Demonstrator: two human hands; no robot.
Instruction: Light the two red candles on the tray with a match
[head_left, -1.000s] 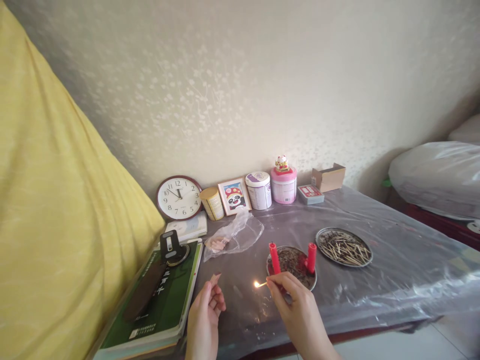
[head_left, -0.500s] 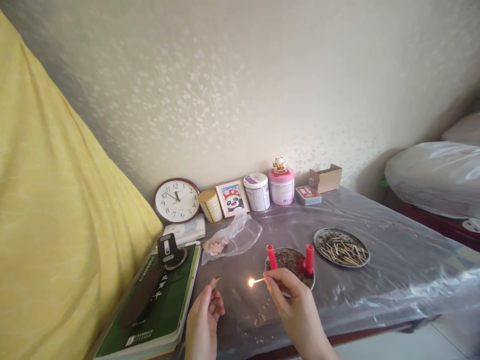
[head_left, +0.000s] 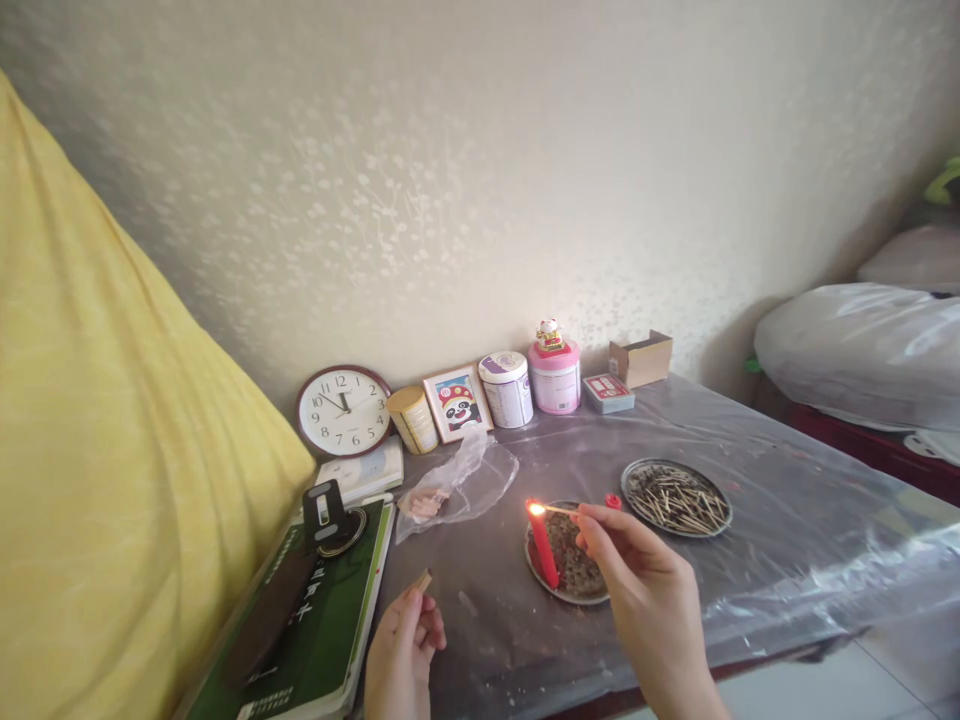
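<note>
My right hand pinches a lit match. Its flame is at the top of the left red candle, which stands upright on a round metal plate with dark residue. Of the second red candle, only the top shows past my right fingers. Lower and to the left, my left hand keeps a small flat brown piece between thumb and fingers; its exact kind is unclear. Another round plate, heaped with used matchsticks, sits right of the candles.
Clear plastic covers the table. A crumpled plastic bag lies left of the candles. Further left is a green book with a dark strap-like item on it. Along the wall stand a clock, a picture frame, tins and a small carton.
My right hand has moved up and to the right, bringing the match flame from in front of the plate to the left candle's top. My left hand stays low, still holding its piece.
</note>
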